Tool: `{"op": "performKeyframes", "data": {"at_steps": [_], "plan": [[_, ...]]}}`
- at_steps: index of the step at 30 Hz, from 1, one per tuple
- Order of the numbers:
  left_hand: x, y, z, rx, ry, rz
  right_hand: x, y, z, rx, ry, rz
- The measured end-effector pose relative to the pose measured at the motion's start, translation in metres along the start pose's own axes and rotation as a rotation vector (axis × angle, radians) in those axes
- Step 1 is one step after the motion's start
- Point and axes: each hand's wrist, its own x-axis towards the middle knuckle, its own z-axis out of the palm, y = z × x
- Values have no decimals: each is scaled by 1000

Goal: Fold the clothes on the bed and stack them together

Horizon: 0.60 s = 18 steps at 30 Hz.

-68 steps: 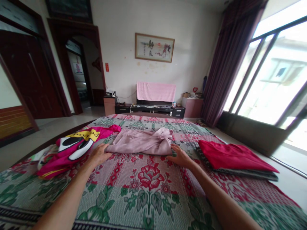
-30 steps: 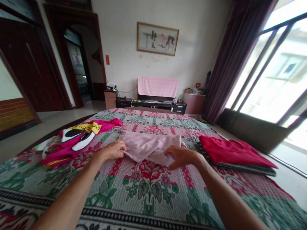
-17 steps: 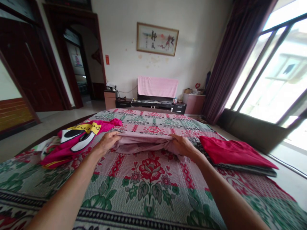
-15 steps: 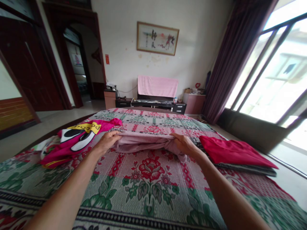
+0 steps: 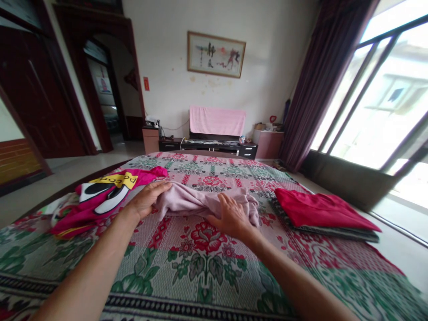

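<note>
A dusty-pink, rumpled piece of soft fabric (image 5: 190, 200) is lying near the middle of a red, green and grey flower-patterned woven cloth (image 5: 150, 276), stretching in a long strip from left to right. The left hand (image 5: 149, 199) is pinching its far left corner at the fingertips, and creases are running rightward from that grip. The right hand (image 5: 230, 216) is resting palm down on the right part, its fingers spreading and pointing far, its thumb pointing left. Bunched folds are gathering at the right end, just beside this hand. On the left, a bright-pink garment with a yellow, black and white print (image 5: 110, 191) is lying loosely near the left hand. On the right, apart from the right hand, a folded red fabric garment (image 5: 324, 211) is resting on dark grey folded fabric (image 5: 341, 233).
</note>
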Motion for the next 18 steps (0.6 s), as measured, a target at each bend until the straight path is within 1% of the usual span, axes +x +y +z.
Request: {"op": "performKeyframes", "data": {"at_steps": [2,4,5,6,8,10,12,14,15,16,18], "plan": [[-2,6,1,-5,-11,-2,-2,-8,8,-46,19,-17],[-3,10,-1,-8,-13,4,0,-5,3,-85,-5,4],[-2,10,-3,-15,2,16,3,1,-4,-95,-25,35],[-1,10,-6,-25,29,32,6,9,-14,-100,-33,96],[2,7,-11,-44,94,62,13,28,-36,-88,34,204],[6,3,-13,-51,139,81,20,50,-58,-56,130,254],[8,2,-12,-60,175,107,26,72,-75,46,160,270],[9,6,-11,-78,234,147,29,90,-87,147,210,290],[9,8,-12,-81,265,167,29,98,-91,208,255,295],[9,10,-13,-70,291,184,28,103,-93,287,269,297],[10,10,-20,22,315,213,26,109,-90,438,238,312]]}}
